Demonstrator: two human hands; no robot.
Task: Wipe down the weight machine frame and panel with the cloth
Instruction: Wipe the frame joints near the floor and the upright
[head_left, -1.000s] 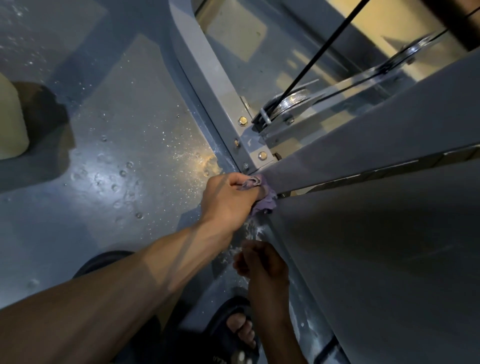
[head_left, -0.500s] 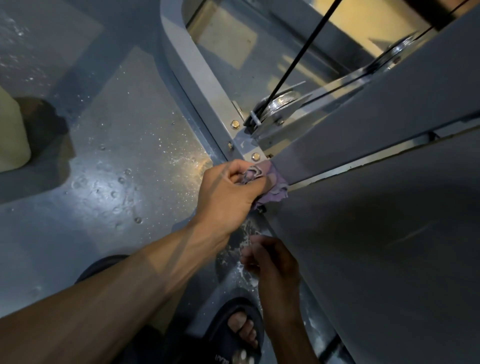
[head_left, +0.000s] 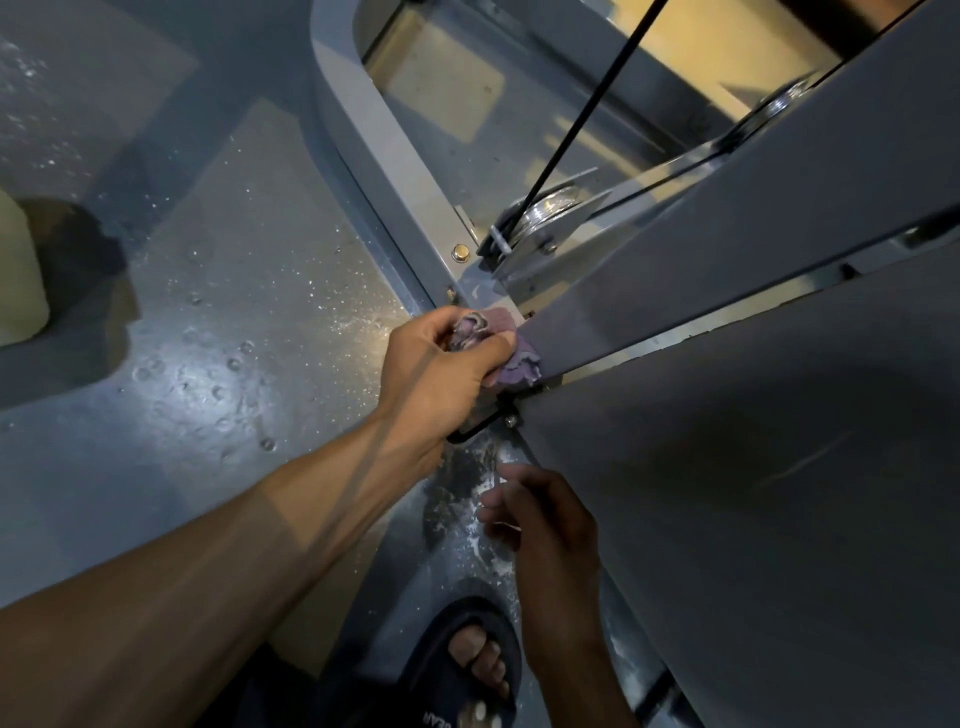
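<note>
My left hand grips bunched purple cloth against panel corner; right hand loosely curled, holding nothing.

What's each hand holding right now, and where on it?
The left hand holds the purple cloth, bunched in its grip, against the machine frame. The right hand holds nothing.

Dim in here, mostly cool grey. A bright patch of glare sits on the wet floor, warm yellow light shows behind the frame, and the big panel lies in deep shadow. Wide-angle bending curves straight edges near the borders; detail is soft.
</note>
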